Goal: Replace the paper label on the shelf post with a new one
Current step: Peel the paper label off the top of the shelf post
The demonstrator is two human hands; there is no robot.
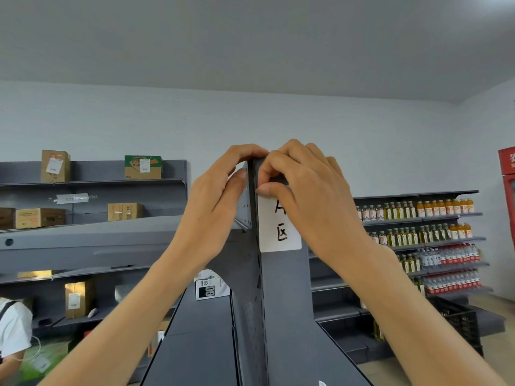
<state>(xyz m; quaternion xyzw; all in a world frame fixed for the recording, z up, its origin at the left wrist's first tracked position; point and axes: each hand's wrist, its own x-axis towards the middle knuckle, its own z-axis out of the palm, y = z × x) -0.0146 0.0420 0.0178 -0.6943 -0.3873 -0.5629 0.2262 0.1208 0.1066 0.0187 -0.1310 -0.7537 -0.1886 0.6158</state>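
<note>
A white paper label (pixel 280 231) with black handwritten characters lies flat against the dark grey shelf post (pixel 281 296), near its top. My right hand (pixel 306 190) covers the label's upper part, thumb tip pressed at its top left corner. My left hand (pixel 220 193) grips the top of the post from the left side, fingers curled over the upper edge, thumb against the perforated panel. The label's top edge is hidden by my right hand.
Grey shelving (pixel 92 182) with cardboard boxes stands at the left. Shelves of bottled drinks (pixel 434 227) fill the right, with a red cooler (pixel 507 174) beyond. A black crate (pixel 459 316) sits on the floor. A person in white (pixel 14 327) crouches at the lower left.
</note>
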